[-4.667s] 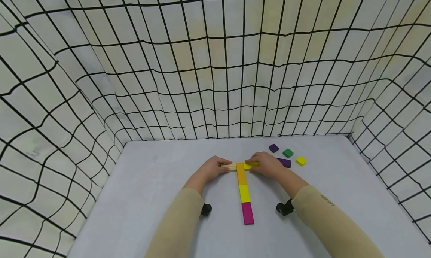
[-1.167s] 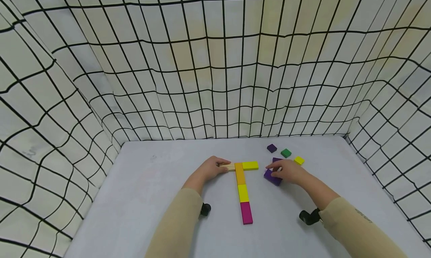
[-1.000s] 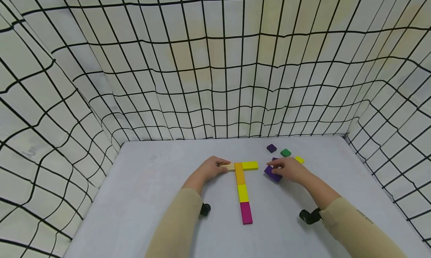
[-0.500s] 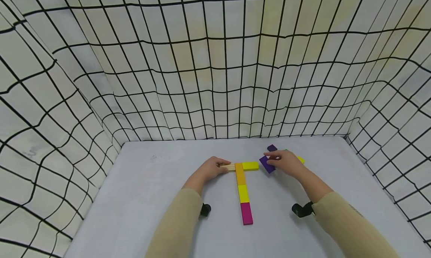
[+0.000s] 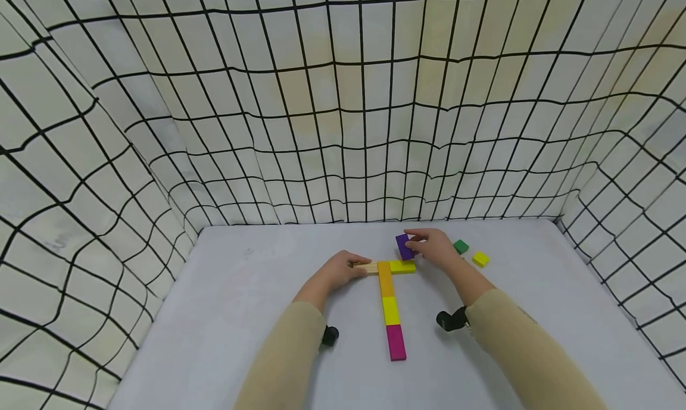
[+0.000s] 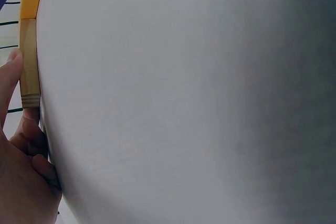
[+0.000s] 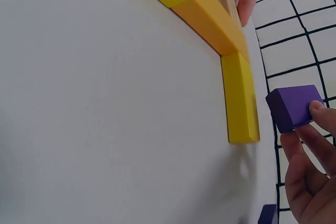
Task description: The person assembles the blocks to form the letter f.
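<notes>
My left hand (image 5: 337, 270) pinches the end of a plain wooden block (image 5: 368, 269), which seems to be grooved or layered. That block touches the left side of an orange block (image 5: 386, 279). On the orange block's right side lies a yellow block (image 5: 403, 267); a second yellow block (image 5: 390, 310) and a magenta block (image 5: 396, 343) continue in line toward me. Between thumb and fingers, my right hand (image 5: 434, 249) holds a purple block (image 7: 298, 104). It is raised off the table, just beyond the right-hand yellow block.
A green block (image 5: 461, 247) and a small yellow block (image 5: 480, 259) lie right of my right hand. Another purple block (image 7: 268, 214) shows at the right wrist view's bottom edge. Black netting (image 5: 343, 142) surrounds the white table (image 5: 241, 291). Black cameras (image 5: 450, 319) sit at both wrists.
My right hand let go of the right-hand yellow block, took hold of the purple block at the right, then carried it left and away from me. My left hand stays on the wooden block.
</notes>
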{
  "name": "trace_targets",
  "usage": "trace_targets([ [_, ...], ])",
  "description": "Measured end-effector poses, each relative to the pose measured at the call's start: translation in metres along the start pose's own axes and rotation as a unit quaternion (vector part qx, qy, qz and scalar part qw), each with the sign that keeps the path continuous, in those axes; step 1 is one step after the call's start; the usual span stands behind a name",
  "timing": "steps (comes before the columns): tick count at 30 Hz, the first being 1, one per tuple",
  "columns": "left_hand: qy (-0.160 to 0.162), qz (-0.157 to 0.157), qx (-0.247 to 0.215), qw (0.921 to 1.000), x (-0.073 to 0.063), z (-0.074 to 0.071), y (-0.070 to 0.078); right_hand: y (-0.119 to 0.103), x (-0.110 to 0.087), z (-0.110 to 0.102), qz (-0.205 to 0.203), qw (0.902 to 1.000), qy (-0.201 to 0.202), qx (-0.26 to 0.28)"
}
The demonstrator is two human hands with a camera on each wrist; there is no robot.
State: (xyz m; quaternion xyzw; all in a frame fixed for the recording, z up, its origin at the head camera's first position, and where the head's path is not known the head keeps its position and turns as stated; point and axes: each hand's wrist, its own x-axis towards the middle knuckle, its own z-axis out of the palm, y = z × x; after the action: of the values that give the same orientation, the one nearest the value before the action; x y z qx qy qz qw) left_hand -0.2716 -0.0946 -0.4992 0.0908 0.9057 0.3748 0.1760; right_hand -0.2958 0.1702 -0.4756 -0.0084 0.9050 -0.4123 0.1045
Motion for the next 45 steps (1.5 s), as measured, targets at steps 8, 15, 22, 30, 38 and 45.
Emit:
trace_targets([
  [8, -0.003, -0.004, 0.002, 1.0, -0.001, -0.001, 0.002, -0.011, 0.015, 0.021, 0.021, 0.9997, 0.013, 0.0],
  [15, -0.006, 0.007, 0.0, 1.0, 0.0, -0.002, 0.001, -0.023, 0.02, 0.032, 0.014, 0.9998, 0.013, -0.007],
  [22, -0.007, 0.016, 0.006, 0.9998, 0.002, -0.001, -0.002, -0.031, 0.022, 0.043, 0.02, 0.9998, 0.001, 0.0],
  [30, -0.006, 0.019, 0.01, 0.9997, 0.004, 0.001, -0.004, -0.032, 0.024, 0.047, 0.044, 0.999, -0.006, -0.007],
  [38, -0.005, 0.011, 0.006, 0.9999, 0.002, 0.002, -0.003, -0.028, 0.022, 0.042, 0.025, 0.9974, -0.031, -0.06],
  [45, -0.002, 0.002, 0.002, 1.0, -0.001, 0.0, 0.0, -0.024, 0.022, 0.039, 0.009, 0.9953, -0.047, -0.084],
])
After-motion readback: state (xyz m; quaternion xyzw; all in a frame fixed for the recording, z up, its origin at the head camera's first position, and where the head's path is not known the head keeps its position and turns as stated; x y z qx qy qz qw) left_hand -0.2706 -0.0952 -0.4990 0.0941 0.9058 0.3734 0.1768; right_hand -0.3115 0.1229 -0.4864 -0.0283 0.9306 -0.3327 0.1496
